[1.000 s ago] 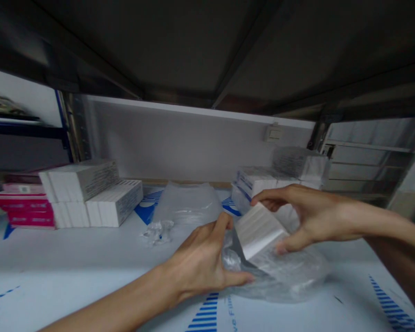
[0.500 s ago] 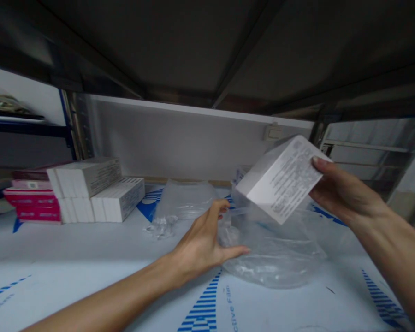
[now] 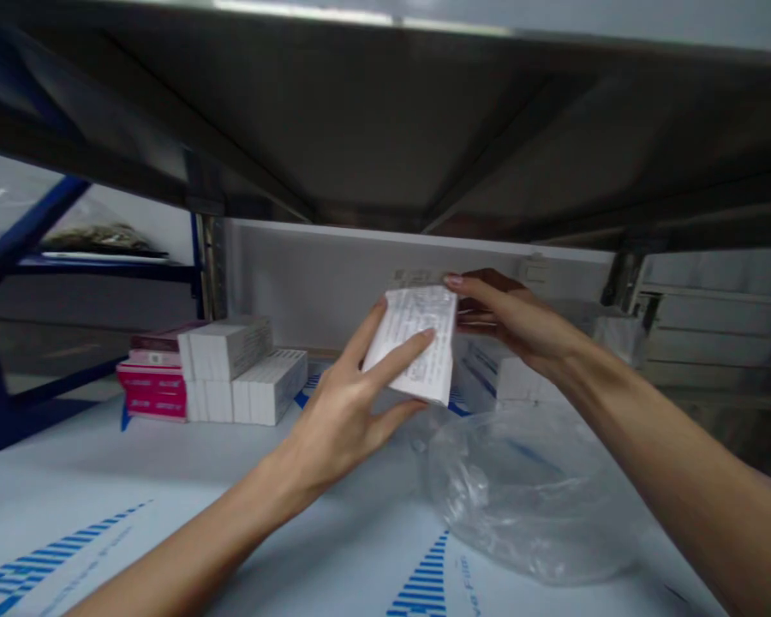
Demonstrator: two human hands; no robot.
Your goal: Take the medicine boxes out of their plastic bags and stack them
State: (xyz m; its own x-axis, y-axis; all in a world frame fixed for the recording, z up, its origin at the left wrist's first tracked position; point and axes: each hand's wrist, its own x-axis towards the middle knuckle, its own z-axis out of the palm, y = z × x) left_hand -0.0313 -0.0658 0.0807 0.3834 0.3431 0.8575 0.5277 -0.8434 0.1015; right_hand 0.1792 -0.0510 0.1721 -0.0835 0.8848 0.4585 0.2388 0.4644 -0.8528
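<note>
A white carton (image 3: 440,373) with fine grey print on its face is held up over the shelf in both hands, tilted. My left hand (image 3: 353,394) grips it from the left and below, one finger lying across the printed face and the thumb at the lower edge. The fingers of my right hand (image 3: 498,313) close on its upper right corner; part of them is hidden behind it. Below and to the right, a clear plastic bag (image 3: 533,514) lies crumpled with its mouth toward the back.
White cartons (image 3: 254,398) stand stacked at the left beside pink boxes (image 3: 154,392). More white boxes (image 3: 530,381) are behind the bag, partly covered by my right arm. A dark upper shelf (image 3: 373,137) hangs low overhead. The shelf surface (image 3: 244,480) carries blue-printed film.
My right hand has brought the carton leftward from above the bag, and my left hand has risen and taken hold of it. The view has shifted, so the stacks appear farther right.
</note>
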